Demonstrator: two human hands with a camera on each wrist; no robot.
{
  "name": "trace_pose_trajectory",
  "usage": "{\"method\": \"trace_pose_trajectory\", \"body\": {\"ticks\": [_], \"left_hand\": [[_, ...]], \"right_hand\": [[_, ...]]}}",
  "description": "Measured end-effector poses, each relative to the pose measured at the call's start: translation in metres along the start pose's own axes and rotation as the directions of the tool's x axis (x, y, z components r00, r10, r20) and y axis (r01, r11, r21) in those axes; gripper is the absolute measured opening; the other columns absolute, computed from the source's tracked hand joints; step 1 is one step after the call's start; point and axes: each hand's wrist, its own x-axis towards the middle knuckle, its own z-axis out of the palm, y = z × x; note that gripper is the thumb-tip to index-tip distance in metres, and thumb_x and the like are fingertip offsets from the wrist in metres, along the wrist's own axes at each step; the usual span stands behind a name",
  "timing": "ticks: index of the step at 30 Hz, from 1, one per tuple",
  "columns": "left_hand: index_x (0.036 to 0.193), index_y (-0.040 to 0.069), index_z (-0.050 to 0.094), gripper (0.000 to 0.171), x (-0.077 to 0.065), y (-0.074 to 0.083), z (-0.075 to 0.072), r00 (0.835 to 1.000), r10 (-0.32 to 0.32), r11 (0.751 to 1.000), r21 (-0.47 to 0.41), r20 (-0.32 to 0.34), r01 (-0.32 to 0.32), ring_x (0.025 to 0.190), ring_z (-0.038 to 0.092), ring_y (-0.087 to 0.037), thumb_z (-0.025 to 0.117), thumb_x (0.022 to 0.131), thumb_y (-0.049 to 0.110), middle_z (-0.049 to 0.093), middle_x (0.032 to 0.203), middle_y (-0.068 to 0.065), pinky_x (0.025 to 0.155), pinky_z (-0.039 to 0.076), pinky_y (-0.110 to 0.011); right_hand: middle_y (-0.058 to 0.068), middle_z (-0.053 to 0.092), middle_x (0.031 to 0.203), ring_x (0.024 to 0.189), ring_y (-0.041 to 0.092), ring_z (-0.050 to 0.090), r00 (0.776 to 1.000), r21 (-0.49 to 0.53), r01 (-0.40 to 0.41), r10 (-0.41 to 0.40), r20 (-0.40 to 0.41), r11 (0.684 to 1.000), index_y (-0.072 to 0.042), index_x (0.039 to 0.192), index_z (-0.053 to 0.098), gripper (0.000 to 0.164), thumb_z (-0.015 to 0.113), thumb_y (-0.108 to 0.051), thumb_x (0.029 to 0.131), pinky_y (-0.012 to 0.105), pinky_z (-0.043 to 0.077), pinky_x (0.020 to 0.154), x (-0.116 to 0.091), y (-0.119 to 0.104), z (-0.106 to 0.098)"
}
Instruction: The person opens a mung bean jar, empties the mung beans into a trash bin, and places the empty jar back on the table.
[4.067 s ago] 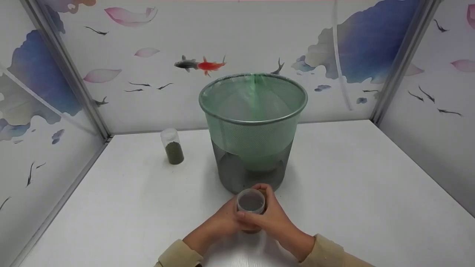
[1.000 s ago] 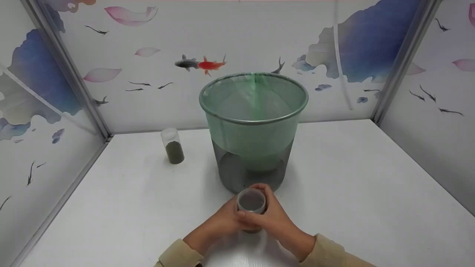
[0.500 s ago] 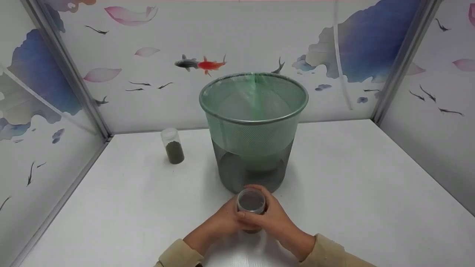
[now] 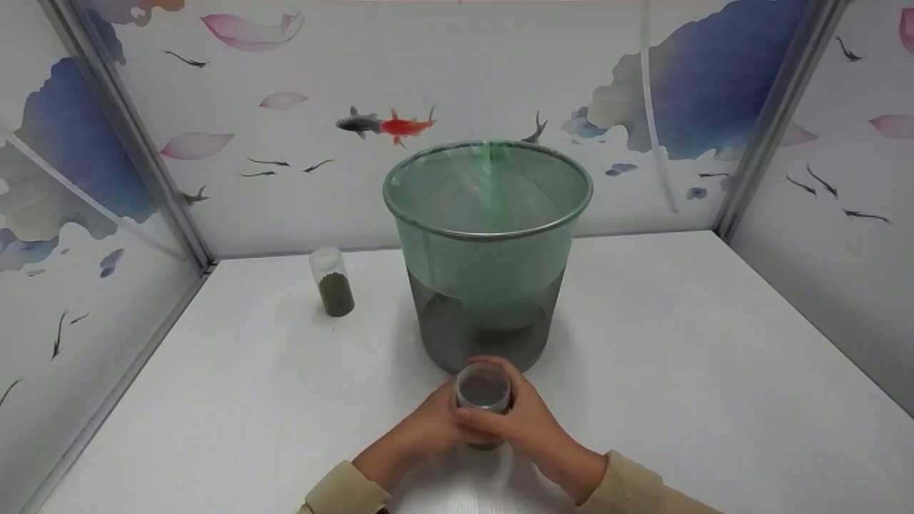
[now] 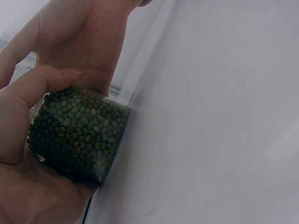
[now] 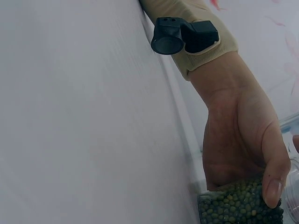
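Observation:
Both hands grip one clear plastic jar (image 4: 483, 386) low in front of the mesh bin. My left hand (image 4: 430, 422) wraps its left side, and my right hand (image 4: 534, 422) holds its right side, thumb across the near side below the rim and fingers round the far side. In the left wrist view, small green beans (image 5: 79, 130), which look like mung beans, fill the jar's lower part, and its base is close over the white table. The right wrist view shows the left thumb (image 6: 273, 184) pressed on the jar wall; most of the right hand is hidden there.
A grey mesh waste bin (image 4: 493, 235) with a green bag lining stands just beyond the hands. To its left is a second clear jar (image 4: 333, 284), partly filled with green grains. Patterned white panels (image 4: 485, 64) enclose the white table (image 4: 685, 371) at the back and sides.
The right hand's index finger has slid a little leftward round the far side of the jar. Both hands, the held jar, the bin and the second jar otherwise stay in place.

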Motion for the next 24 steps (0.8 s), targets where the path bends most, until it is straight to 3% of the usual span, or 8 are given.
{"method": "trace_pose_trajectory", "body": {"ticks": [10, 24], "left_hand": [[0.141, 0.018, 0.047, 0.076, 0.0001, 0.0002, -0.0003, 1.000, -0.008, 1.000, -0.003, -0.008, 0.008, 0.123, 0.049, -0.017, 0.085, 0.076, 0.017, 0.054, 0.134, 0.003, 0.106, 0.037, -0.039], [0.141, 0.024, 0.046, 0.076, 0.0016, 0.0005, -0.0009, 1.000, -0.011, 1.000, -0.001, 0.023, 0.011, 0.121, 0.050, -0.015, 0.085, 0.077, 0.019, 0.054, 0.134, 0.006, 0.104, 0.039, -0.039]], "right_hand": [[0.001, 0.046, 0.140, 0.127, 0.018, 0.046, 0.998, -0.015, -0.001, 0.000, -0.065, 1.000, -0.023, 0.143, 0.033, 0.083, 0.084, -0.031, 0.078, 0.044, 0.033, 0.106, 0.0010, -0.0003, 0.0015], [0.006, 0.048, 0.133, 0.123, 0.019, 0.047, 0.995, -0.009, -0.014, 0.013, -0.096, 1.000, -0.016, 0.136, 0.034, 0.081, 0.086, -0.031, 0.075, 0.041, 0.034, 0.104, -0.0008, -0.0026, 0.0031]]}}
